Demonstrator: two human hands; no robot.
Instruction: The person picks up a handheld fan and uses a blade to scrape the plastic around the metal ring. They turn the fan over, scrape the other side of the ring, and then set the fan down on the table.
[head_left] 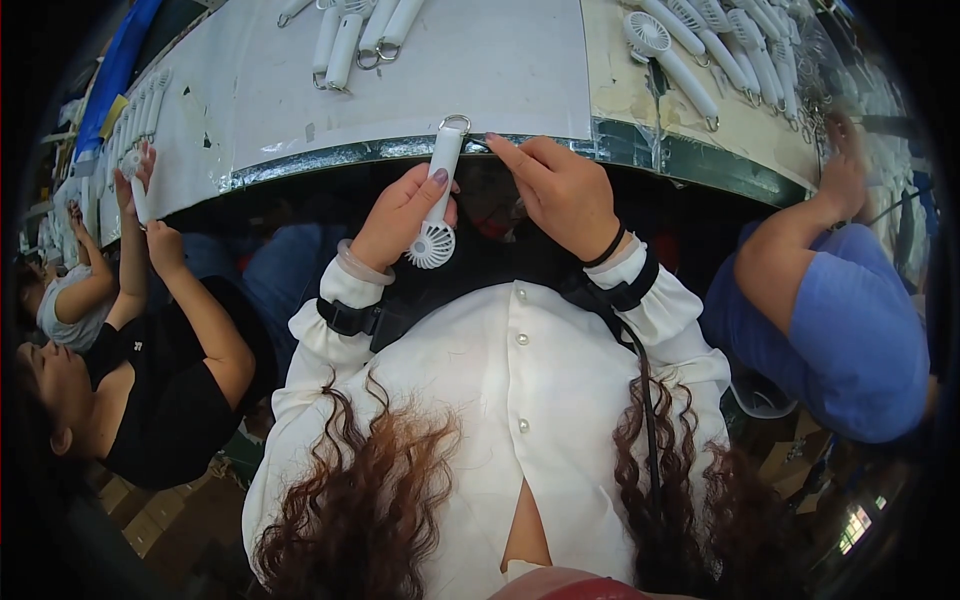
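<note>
My left hand (405,213) is closed around a white handheld fan (446,165), thumb on its handle. The round slotted head of the fan points down toward me. At the handle's upper end is a metal split ring, near the table edge. My right hand (563,190) is closed just to the right, its index finger stretched toward the ring end. From its fingertips a thin dark stick-like piece reaches to the handle's end; its kind cannot be made out.
Several white fans (362,35) lie on the white-covered table (430,95) ahead, its front edge taped. A larger heap of fans (735,45) sits at the far right. Co-workers sit close on both sides; the person at left (170,340) holds a fan, and a blue-sleeved person (845,320) reaches in at right.
</note>
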